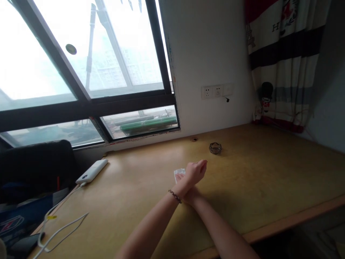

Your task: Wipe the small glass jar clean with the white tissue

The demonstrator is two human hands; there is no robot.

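Observation:
My arms cross at the wrists over the table [140, 201], the left one on top. My left hand [196, 172] is closed, fingers curled in, and whatever may be inside is hidden. A dark braided bracelet [175, 196] circles the left wrist. Beneath and beyond it, my right hand [180, 177] is partly covered by the left forearm. Its fingertips hold a small white piece [179, 171] that looks like tissue or a thin packet. Beyond both hands lies a dark metal ring-shaped object [215, 148] with an openwork rim.
At the table's left edge lies a white power bank [92, 171] with a white cable [64, 227] looping toward the front. A dark chair [37, 169] stands left. Behind are a window [129, 97], wall sockets [212, 92] and a patterned curtain [285, 79].

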